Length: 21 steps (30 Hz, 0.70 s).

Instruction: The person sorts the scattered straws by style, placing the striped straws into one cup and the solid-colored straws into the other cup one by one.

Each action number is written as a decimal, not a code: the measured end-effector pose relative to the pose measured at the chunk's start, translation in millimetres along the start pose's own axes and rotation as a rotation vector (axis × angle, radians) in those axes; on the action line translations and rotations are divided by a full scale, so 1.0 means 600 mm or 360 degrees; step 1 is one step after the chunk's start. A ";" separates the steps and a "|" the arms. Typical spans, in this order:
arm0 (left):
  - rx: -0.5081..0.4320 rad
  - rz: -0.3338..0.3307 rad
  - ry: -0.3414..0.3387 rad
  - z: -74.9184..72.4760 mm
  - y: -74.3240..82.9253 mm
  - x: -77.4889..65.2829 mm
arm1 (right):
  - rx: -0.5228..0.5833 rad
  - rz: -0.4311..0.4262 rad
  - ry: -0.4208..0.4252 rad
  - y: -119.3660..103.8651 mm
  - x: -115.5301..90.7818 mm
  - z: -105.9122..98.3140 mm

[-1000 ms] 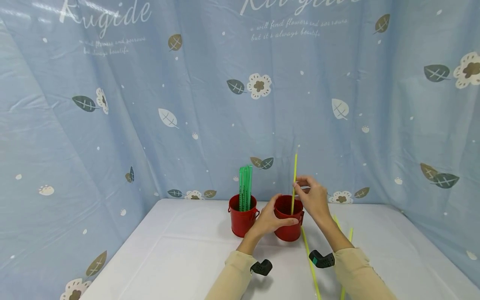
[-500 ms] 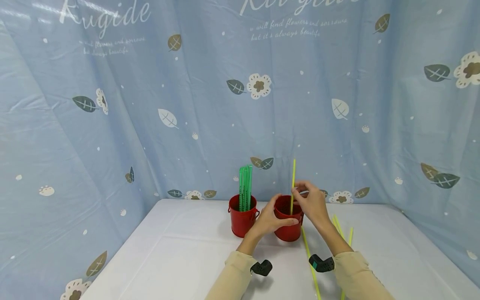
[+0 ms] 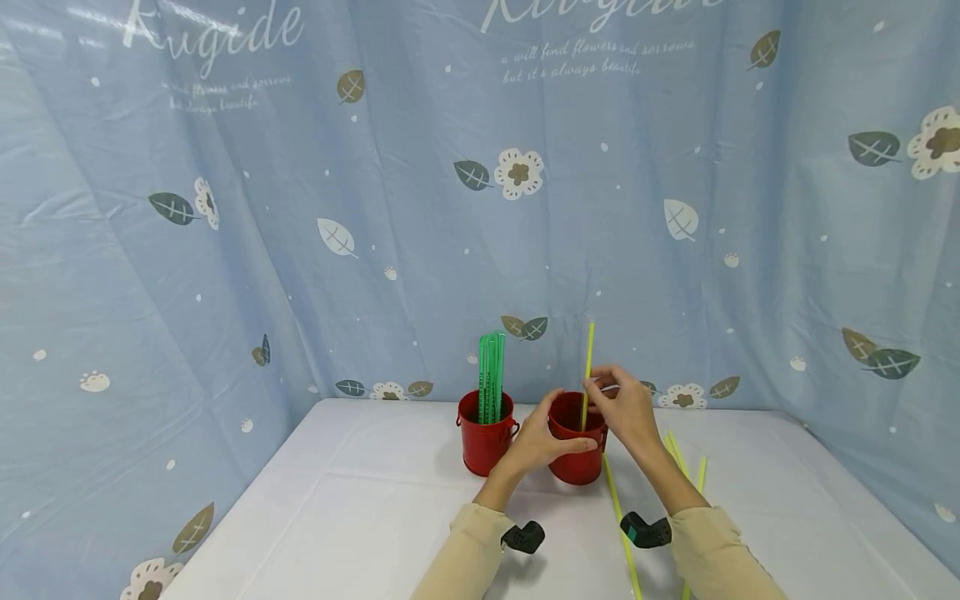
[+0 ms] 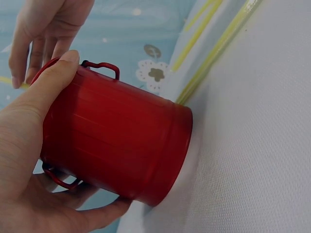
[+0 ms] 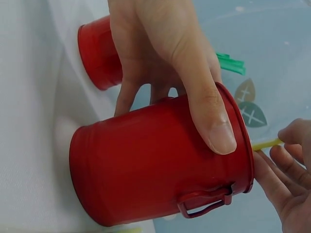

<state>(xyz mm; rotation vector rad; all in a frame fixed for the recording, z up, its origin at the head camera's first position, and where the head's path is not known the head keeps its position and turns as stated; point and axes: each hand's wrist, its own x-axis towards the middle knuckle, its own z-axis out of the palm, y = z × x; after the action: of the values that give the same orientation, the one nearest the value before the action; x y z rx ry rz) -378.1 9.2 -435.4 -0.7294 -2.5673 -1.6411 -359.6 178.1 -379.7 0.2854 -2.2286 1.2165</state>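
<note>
My left hand (image 3: 534, 439) grips a small red metal bucket (image 3: 576, 468) on the table, thumb across its near side near the rim and fingers round the other side. A thin yellow straw (image 3: 589, 348) stands nearly upright in the bucket's mouth, its lower end hidden inside. Just over the rim, my right hand (image 3: 628, 410) pinches that straw between thumb and fingers. In the right wrist view only a short piece of the straw (image 5: 266, 144) shows between rim and fingertips. The bucket's side handle (image 5: 206, 201) hangs down.
To the left stands a second red bucket (image 3: 482, 450) holding several green straws (image 3: 491, 375). More yellow straws lie on the white table (image 3: 360, 517), one of them (image 3: 621, 525) between my forearms, others by my right forearm. A blue patterned curtain (image 3: 420, 250) hangs behind.
My right hand has come down a little with the yellow straw, which now sits lower in the bucket. The left hand keeps its grip on the bucket in the same place.
</note>
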 end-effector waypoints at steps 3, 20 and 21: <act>-0.0011 -0.0011 -0.0003 0.000 0.001 -0.001 | 0.0011 -0.0002 0.0004 0.001 0.000 0.000; -0.0033 0.0014 -0.0008 0.000 -0.001 0.000 | 0.0118 -0.0036 0.0071 0.020 -0.008 -0.020; -0.0036 0.0007 -0.0006 0.000 -0.001 0.000 | 0.0106 -0.0039 0.0078 0.022 -0.009 -0.022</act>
<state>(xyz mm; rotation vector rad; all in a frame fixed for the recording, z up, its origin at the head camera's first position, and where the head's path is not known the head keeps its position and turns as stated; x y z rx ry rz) -378.2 8.8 -435.7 -0.7400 -2.5519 -1.6714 -355.8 196.0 -386.7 0.3047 -2.1401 1.2730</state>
